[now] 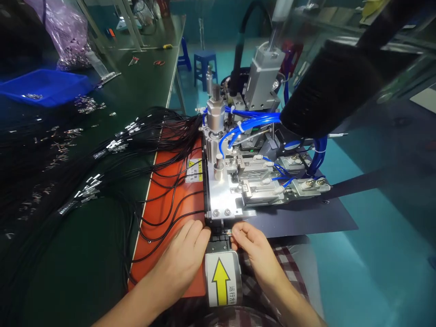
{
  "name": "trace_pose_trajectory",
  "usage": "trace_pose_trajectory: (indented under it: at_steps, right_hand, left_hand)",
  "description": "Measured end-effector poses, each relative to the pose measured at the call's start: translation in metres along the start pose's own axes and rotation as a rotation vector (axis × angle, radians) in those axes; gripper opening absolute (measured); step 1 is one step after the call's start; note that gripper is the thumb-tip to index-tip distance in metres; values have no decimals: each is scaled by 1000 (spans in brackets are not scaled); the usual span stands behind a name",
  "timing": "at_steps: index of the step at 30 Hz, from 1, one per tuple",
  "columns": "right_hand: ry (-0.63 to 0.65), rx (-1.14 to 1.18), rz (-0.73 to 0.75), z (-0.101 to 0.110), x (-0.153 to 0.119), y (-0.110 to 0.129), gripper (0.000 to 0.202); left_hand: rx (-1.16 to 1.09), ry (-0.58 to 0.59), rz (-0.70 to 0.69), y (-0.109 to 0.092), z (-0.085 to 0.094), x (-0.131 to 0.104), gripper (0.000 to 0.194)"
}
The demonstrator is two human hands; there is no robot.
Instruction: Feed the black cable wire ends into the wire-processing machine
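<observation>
Cable end (228,233): small silver tip, lying across the black track (220,245) at the machine's near end, just below the bright metal plate (223,200).
Right hand (251,239): I have thumb and fingertips pinched together on that tip, from the right side of the track.
Left hand (185,247): fingers curled, knuckles up, just left of the track; what they grip underneath I cannot tell from my view.
Hands: apart, with the track between them.
Orange board (195,282): left of the machine and under my left hand, with several black cables looping over it.
Cable bundle (184,136): runs from the machine's left side onto the dark green table (91,254), where silver connectors (117,144) lie in clusters.
Arrow label (221,279): white with a yellow arrow, nearest me, pointing toward the machine.
Blue tubes (257,119): curve over the machine's middle.
Blue tray (54,93): far left on the table, a few metallic pieces inside.
</observation>
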State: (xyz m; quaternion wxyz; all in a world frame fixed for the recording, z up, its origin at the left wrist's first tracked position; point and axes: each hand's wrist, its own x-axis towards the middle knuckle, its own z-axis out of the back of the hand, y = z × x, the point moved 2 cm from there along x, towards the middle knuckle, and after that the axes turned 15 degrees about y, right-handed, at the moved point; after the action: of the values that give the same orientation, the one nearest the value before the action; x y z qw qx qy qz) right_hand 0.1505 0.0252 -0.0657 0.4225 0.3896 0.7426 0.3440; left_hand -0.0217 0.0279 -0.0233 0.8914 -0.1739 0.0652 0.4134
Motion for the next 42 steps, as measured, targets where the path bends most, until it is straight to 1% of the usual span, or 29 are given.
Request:
trace_pose_trajectory:
  at_steps: [3,6,7,8,10,12,15,18,22,27,30,33,35,37,39,42]
  right_hand:
    - [-4,16,-17,0,-1,1,27]
    - [10,55,-54,0,-1,1,27]
    - [15,67,-64,0,0,1,28]
    - [18,75,-70,0,0,1,28]
    - [20,81,-69,0,0,1,28]
    - [16,78,-57,0,0,2,29]
    - [12,67,-38,-1,-1,2,29]
    - [11,64,-18,0,-1,1,30]
    - [-1,52,13,1,-1,1,34]
    - [-34,1,38,-1,1,3,36]
    - [-50,-15,54,-4,2,1,38]
    - [-35,-20,65,-5,3,-2,38]
    - [-24,-25,68,-5,3,-3,37]
    - [-24,-34,71,-4,2,-4,36]
    - [-34,-44,72,-3,1,-3,36]
    - [-49,-57,67,-2,-1,-2,36]
  left_hand:
    - [-16,-16,-13,3,-1,-1,37]
    - [28,-99,-29,2,2,-3,32]
    - [52,-106,-25,0,5,-4,30]
    - [70,-91,-12,-4,8,-4,31]
    - [70,-14,34,-13,14,-3,36]
    - [4,68,64,-24,17,0,42]
    - [-142,93,41,-33,15,8,39]
    - [-227,36,32,-33,9,12,35]
    - [-227,-42,39,-31,4,13,37]
    - [-165,-39,60,-36,4,18,40]
    - [-170,-79,88,-37,1,20,39]
    - [-248,-159,127,-34,-7,11,40]
    - [-289,-221,221,-32,-15,-3,40]
    - [-266,-259,356,-32,-23,-20,41]
    - [-206,-263,458,-36,-30,-35,45]
    - [-100,-235,508,-42,-34,-47,50]
